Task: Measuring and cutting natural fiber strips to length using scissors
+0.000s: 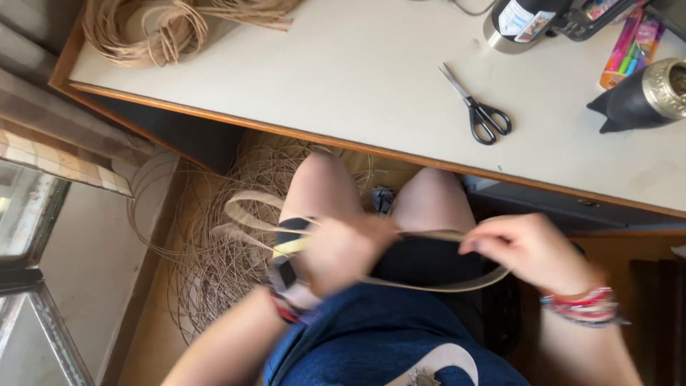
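My left hand (pixel 343 250) is blurred over my lap and grips a flat tan cane strip (pixel 429 236) that runs rightward into my right hand (pixel 525 246). My right hand pinches the strip's far part, where it loops back under toward my lap. More of the strip curls out to the left (pixel 246 211) beside my knee. A yellow piece (pixel 291 247) shows near my left wrist, which wears a watch. Beaded bracelets circle my right wrist.
A white desk (pixel 343 78) lies ahead with black-handled scissors (pixel 479 111), a coil of cane (pixel 146 28) at its far left, markers (pixel 629 46) and a dark vessel (pixel 639 100) at right. A tangle of thin cane (pixel 214 257) lies on the floor at left.
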